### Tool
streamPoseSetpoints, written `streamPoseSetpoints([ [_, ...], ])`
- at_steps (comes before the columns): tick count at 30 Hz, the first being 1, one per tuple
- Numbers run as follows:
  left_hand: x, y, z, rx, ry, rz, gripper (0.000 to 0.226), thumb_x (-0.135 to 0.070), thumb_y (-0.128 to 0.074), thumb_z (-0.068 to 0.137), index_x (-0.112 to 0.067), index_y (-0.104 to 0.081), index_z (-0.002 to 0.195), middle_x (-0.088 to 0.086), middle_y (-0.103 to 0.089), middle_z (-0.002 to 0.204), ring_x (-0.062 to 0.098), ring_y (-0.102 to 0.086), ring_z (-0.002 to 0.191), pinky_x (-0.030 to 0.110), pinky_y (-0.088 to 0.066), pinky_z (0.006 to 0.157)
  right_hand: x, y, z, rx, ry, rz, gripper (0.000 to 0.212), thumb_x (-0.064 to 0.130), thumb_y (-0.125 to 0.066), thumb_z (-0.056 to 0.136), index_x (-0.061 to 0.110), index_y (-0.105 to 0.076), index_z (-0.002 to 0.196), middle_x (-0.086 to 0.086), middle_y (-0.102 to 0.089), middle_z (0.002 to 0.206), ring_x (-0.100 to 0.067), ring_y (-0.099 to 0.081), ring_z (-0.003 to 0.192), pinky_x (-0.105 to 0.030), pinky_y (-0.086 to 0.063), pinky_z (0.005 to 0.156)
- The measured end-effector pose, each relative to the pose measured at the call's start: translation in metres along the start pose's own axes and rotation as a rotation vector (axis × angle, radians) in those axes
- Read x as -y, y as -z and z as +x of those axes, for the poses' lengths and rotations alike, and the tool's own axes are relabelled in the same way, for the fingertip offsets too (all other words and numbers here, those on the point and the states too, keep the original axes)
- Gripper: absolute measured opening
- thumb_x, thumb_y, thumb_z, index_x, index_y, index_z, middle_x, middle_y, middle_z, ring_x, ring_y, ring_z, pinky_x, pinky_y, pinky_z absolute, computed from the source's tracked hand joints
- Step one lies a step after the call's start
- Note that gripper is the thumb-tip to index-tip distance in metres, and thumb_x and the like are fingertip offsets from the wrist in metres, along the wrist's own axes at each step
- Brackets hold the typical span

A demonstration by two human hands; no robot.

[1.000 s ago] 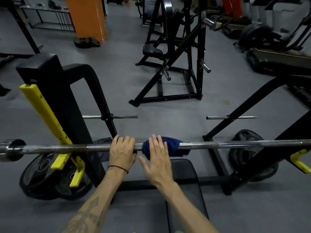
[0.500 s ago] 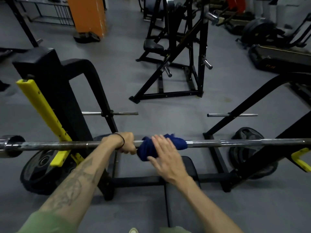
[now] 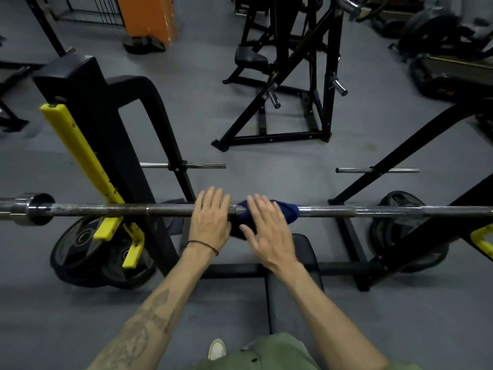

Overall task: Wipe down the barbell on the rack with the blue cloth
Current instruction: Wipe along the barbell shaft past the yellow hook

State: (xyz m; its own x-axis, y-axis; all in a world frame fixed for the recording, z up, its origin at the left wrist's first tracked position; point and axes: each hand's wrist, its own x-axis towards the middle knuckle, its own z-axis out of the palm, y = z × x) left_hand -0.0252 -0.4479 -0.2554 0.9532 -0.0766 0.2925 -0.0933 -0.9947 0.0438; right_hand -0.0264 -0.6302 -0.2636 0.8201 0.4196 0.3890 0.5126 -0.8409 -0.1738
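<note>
The barbell lies level across the rack, a long steel shaft, knurled and shiny to the right, darker and duller to the left, with a thick chrome sleeve at its left end. The left hand lies flat on top of the shaft, fingers straight and together, a thin dark band at the wrist. Right beside it the right hand presses down on the blue cloth, fingers spread and straight, nothing curled round the bar. The cloth is soft and bunched, draped over the shaft at its middle and hanging a little below it.

Around them: yellow plastic guards run down the black left upright, with black rubber weight plates leaning at its foot. Another plate stands behind the bar on the right. A dark padded bench sits just under the hands. Farther off on the grey floor stands a black steel plate tree with short chrome pegs, and an orange pillar at top left.
</note>
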Motion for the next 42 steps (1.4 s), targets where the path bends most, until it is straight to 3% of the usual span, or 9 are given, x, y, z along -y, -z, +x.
streamPoseSetpoints([
  [7, -0.016, -0.008, -0.006, -0.043, 0.102, -0.024, 0.080, -0.015, -0.081, 0.072, -0.008, -0.049, 0.146, 0.015, -0.042, 0.156, 0.036, -0.030, 0.149, 0.052, -0.019, 0.123, -0.017, 0.002, -0.008, -0.161, -0.456, 0.072, 0.075, 0.057, -0.029, 0.105, 0.001, -0.033, 0.155, -0.018, -0.027, 0.165, -0.030, -0.013, 0.156, -0.051, -0.008, 0.126],
  [14, -0.014, -0.006, -0.009, -0.076, 0.059, -0.051, 0.080, -0.006, -0.076, 0.072, -0.008, -0.048, 0.146, 0.015, -0.041, 0.157, 0.036, -0.029, 0.149, 0.051, -0.019, 0.123, -0.024, 0.007, -0.010, 0.003, 0.017, 0.001, 0.069, 0.054, -0.033, 0.107, 0.009, -0.030, 0.158, -0.010, -0.028, 0.166, -0.022, -0.019, 0.155, -0.046, -0.018, 0.126],
  [20, -0.017, -0.005, -0.007, -0.078, 0.086, -0.039, 0.081, -0.004, -0.077, 0.070, -0.008, -0.050, 0.145, 0.014, -0.042, 0.156, 0.036, -0.030, 0.149, 0.052, -0.018, 0.123, -0.027, 0.009, -0.012, -0.106, -0.476, 0.079, 0.079, 0.063, -0.021, 0.104, 0.007, -0.022, 0.160, -0.011, -0.015, 0.168, -0.023, -0.004, 0.158, -0.049, -0.006, 0.127],
  [26, -0.013, -0.008, -0.009, -0.122, 0.057, -0.039, 0.082, -0.003, -0.077, 0.070, -0.008, -0.049, 0.146, 0.015, -0.044, 0.155, 0.036, -0.032, 0.148, 0.053, -0.020, 0.123, -0.017, 0.007, -0.008, 0.053, 0.020, 0.002, 0.074, 0.058, -0.033, 0.106, 0.010, -0.021, 0.161, -0.008, -0.015, 0.169, -0.019, -0.007, 0.157, -0.043, -0.013, 0.127],
  [29, -0.013, -0.007, -0.009, -0.128, 0.063, -0.046, 0.082, -0.004, -0.078, 0.070, -0.009, -0.050, 0.146, 0.014, -0.046, 0.153, 0.036, -0.034, 0.147, 0.053, -0.021, 0.123, -0.070, 0.019, -0.026, -0.128, -0.194, -0.026, 0.069, 0.053, -0.030, 0.107, 0.006, -0.032, 0.157, -0.010, -0.027, 0.165, -0.024, -0.022, 0.154, -0.046, -0.020, 0.124],
  [33, -0.022, -0.007, -0.006, -0.098, 0.115, -0.036, 0.080, -0.006, -0.081, 0.066, -0.008, -0.054, 0.142, 0.015, -0.048, 0.151, 0.038, -0.033, 0.147, 0.055, -0.019, 0.123, -0.034, 0.013, -0.013, -0.146, -0.532, 0.107, 0.082, 0.064, -0.017, 0.104, 0.004, -0.018, 0.160, -0.010, -0.009, 0.169, -0.022, -0.001, 0.158, -0.049, -0.008, 0.127],
  [36, -0.023, -0.007, -0.006, -0.064, 0.119, -0.007, 0.083, -0.010, -0.082, 0.066, -0.006, -0.053, 0.143, 0.016, -0.048, 0.151, 0.039, -0.032, 0.147, 0.056, -0.018, 0.122, 0.012, 0.006, -0.005, 0.041, -0.234, 0.115, 0.086, 0.068, -0.015, 0.103, 0.006, -0.007, 0.162, -0.009, 0.003, 0.170, -0.019, 0.008, 0.157, -0.042, 0.003, 0.127],
  [39, -0.021, -0.006, -0.007, -0.071, 0.065, 0.015, 0.083, -0.011, -0.081, 0.067, -0.004, -0.051, 0.144, 0.018, -0.048, 0.151, 0.039, -0.033, 0.147, 0.057, -0.018, 0.122, -0.028, 0.011, -0.013, 0.038, 0.020, 0.002, 0.075, 0.058, -0.025, 0.106, 0.008, -0.019, 0.161, -0.008, -0.011, 0.170, -0.019, -0.005, 0.157, -0.044, -0.015, 0.126],
  [42, -0.022, -0.007, -0.003, -0.076, -0.004, 0.040, 0.086, -0.009, -0.080, 0.068, -0.003, -0.048, 0.147, 0.018, -0.044, 0.154, 0.038, -0.031, 0.148, 0.055, -0.017, 0.123, -0.082, 0.019, -0.030, -0.156, -0.208, -0.015, 0.071, 0.053, -0.029, 0.107, 0.005, -0.027, 0.158, -0.011, -0.021, 0.167, -0.023, -0.014, 0.156, -0.050, -0.022, 0.123],
])
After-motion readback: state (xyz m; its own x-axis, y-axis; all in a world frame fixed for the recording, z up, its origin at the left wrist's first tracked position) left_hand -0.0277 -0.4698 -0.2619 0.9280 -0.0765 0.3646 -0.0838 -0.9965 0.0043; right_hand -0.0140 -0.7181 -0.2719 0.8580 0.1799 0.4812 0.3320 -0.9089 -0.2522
